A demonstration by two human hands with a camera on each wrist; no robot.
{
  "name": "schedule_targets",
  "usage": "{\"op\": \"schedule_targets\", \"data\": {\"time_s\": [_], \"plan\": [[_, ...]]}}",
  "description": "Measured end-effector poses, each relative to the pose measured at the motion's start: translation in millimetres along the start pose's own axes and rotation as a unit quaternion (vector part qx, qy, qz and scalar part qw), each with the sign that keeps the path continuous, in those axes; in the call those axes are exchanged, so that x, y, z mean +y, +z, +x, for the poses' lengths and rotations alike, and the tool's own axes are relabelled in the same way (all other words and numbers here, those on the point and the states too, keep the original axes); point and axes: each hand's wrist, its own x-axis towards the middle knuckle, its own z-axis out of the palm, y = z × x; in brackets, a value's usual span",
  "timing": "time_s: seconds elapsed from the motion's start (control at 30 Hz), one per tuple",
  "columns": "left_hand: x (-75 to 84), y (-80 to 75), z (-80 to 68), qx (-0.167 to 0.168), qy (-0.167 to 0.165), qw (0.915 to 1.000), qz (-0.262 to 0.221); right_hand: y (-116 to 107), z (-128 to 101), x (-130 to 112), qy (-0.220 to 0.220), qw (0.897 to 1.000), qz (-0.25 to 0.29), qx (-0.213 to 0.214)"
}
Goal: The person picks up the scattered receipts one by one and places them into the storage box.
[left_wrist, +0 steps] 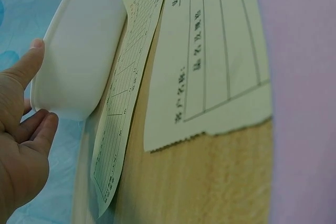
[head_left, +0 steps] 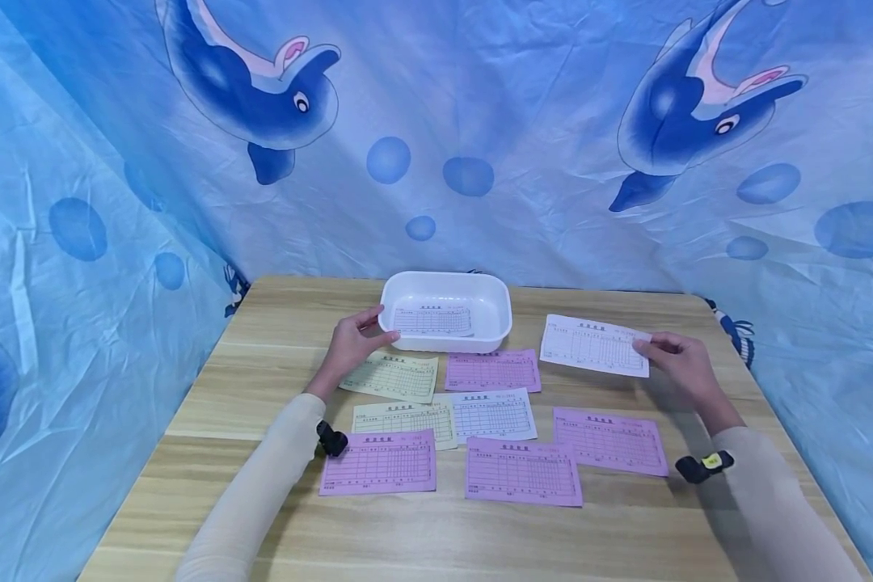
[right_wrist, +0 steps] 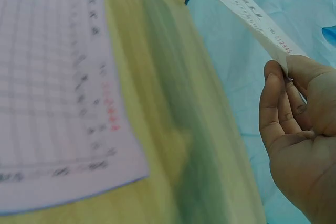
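A white plastic tray stands at the back middle of the wooden table with one white form sheet lying in it. My left hand grips the tray's left rim, thumb on top and fingers under the edge. My right hand pinches the right edge of another white form sheet, lifted just off the table to the right of the tray; the right wrist view shows that sheet edge-on between thumb and fingers.
Several forms lie spread in front of the tray: two yellow ones, a white one, and pink ones. A blue dolphin-print cloth closes in the back and both sides.
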Motion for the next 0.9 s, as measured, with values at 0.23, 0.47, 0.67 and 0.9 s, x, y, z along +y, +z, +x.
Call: {"op": "schedule_targets", "data": {"time_s": [0.23,0.47,0.67,0.9], "plan": [[-0.6,-0.6,1.0,-0.004,-0.006,0.9999,-0.014,-1,9,-25,0.003,1.0,0.01,0.012],[1.1,-0.4,0.2,-0.002,-0.007,1.0,-0.007,4,20,-51,-0.041,0.999,0.021,0.019],[-0.5,-1.0,0.3,-0.002,-0.004,0.9999,-0.014,19,30,-78,-0.064,0.997,0.049,0.017],[-2.8,-0.7,1.9,0.003,0.003,1.0,-0.007,39,41,-105,-0.09,0.99,0.104,0.012]]}}
